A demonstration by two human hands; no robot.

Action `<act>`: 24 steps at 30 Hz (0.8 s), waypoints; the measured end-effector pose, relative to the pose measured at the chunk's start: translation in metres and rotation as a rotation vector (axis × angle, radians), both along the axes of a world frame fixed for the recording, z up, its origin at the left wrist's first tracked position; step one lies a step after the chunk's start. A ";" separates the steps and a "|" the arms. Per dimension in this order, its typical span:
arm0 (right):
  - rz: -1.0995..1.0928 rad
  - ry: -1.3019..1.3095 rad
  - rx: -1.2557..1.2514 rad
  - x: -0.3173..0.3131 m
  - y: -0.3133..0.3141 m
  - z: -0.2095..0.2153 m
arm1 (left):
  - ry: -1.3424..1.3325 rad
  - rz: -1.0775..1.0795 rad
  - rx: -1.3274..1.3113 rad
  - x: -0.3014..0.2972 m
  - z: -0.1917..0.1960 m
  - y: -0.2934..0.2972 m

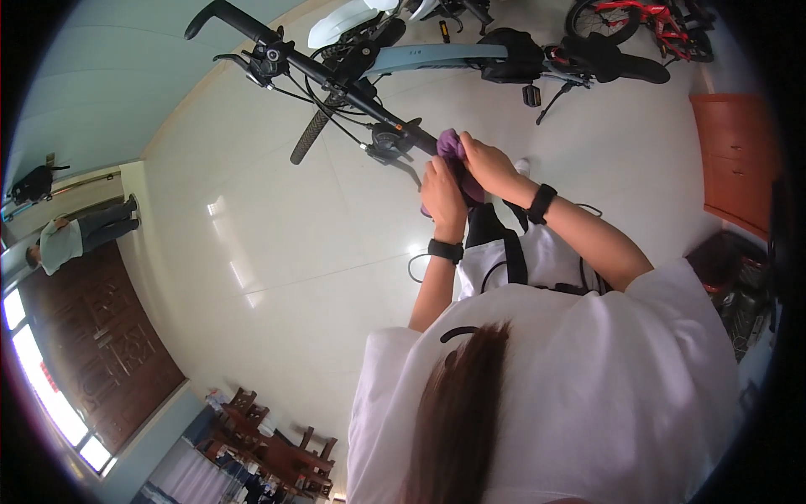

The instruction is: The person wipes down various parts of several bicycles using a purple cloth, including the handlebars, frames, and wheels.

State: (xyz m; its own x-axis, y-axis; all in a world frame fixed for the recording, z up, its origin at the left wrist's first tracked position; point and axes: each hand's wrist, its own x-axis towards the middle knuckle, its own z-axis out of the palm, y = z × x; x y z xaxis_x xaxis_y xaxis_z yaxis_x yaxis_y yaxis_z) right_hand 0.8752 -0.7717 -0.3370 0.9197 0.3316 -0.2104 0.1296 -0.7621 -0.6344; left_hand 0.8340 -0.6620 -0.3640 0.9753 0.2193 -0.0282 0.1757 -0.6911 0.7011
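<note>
A purple cloth [451,144] is bunched around the near end of a bicycle's black handlebar [363,101], covering the grip there. My left hand [443,198] is closed on the cloth's lower left side. From the other side, my right hand [492,166] pinches the cloth's upper part with bent fingers. Part of the cloth hangs below, between the two hands, and the handlebar's tip is hidden. The bicycle [441,57] has a light blue frame and stands across the top of the view. Each of my wrists wears a black band.
A red bicycle [642,18] stands at the far right. An orange-brown cabinet [735,160] is against the right wall. Another person [71,235] stands near the brown carved door [96,336] at left. Wooden furniture [277,454] sits at lower left on the pale tiled floor [252,193].
</note>
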 end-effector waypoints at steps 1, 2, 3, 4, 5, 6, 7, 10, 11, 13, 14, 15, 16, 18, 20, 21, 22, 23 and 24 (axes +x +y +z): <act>-0.003 -0.003 0.000 -0.005 -0.002 -0.003 | -0.003 -0.003 0.000 -0.003 0.001 -0.002; -0.024 -0.036 -0.008 -0.011 -0.003 -0.004 | 0.021 -0.031 0.009 -0.006 0.003 -0.003; -0.045 -0.069 -0.015 -0.013 -0.004 -0.006 | 0.046 -0.059 0.018 -0.008 0.005 -0.003; -0.044 -0.043 0.001 -0.013 -0.004 -0.002 | 0.099 -0.046 -0.111 -0.009 0.008 -0.002; -0.049 -0.044 0.000 -0.012 -0.004 0.003 | 0.099 -0.052 -0.112 -0.009 0.011 0.001; -0.042 -0.039 0.047 -0.011 -0.004 0.009 | 0.089 -0.031 -0.184 -0.009 0.015 0.005; -0.028 -0.038 0.097 -0.006 0.001 0.018 | 0.076 -0.004 -0.255 -0.007 0.016 0.012; -0.031 -0.177 0.137 0.013 0.022 0.027 | 0.009 0.130 -0.435 0.015 0.028 0.026; -0.030 -0.173 0.137 0.017 0.024 0.025 | 0.051 0.162 -0.378 0.026 0.041 0.027; 0.023 -0.054 0.017 0.025 0.028 0.020 | 0.060 0.076 -0.083 0.027 0.036 0.022; -0.012 -0.017 0.024 0.025 0.026 0.014 | 0.067 -0.012 0.211 0.026 0.033 0.020; -0.006 -0.018 0.025 0.019 0.024 0.008 | -0.038 -0.026 0.294 0.021 0.023 0.017; -0.005 -0.023 0.001 0.012 0.018 0.005 | 0.037 -0.081 0.308 0.016 0.020 0.013; 0.005 -0.079 -0.014 -0.007 0.004 -0.003 | 0.138 -0.167 0.335 -0.001 0.020 0.003; -0.013 -0.022 -0.018 -0.024 -0.006 -0.002 | 0.217 -0.207 0.294 -0.012 0.025 -0.005; -0.031 0.033 -0.020 -0.027 -0.008 -0.002 | 0.220 -0.218 0.236 -0.017 0.025 -0.006; -0.031 0.115 -0.072 -0.025 -0.009 0.001 | 0.220 -0.225 0.235 -0.019 0.024 -0.004; -0.038 0.115 -0.073 -0.023 -0.009 0.005 | 0.165 -0.241 0.203 -0.019 0.023 0.002; -0.037 0.097 -0.024 -0.019 -0.007 0.009 | 0.110 -0.257 0.171 -0.018 0.023 0.007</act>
State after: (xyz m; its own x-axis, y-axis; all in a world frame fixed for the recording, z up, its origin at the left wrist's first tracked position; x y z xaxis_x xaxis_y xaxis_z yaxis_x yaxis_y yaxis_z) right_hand 0.8561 -0.7786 -0.3281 0.9061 0.2921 -0.3061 0.0406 -0.7800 -0.6244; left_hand 0.8163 -0.6549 -0.3412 0.9925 -0.0225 -0.1205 0.0489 -0.8288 0.5574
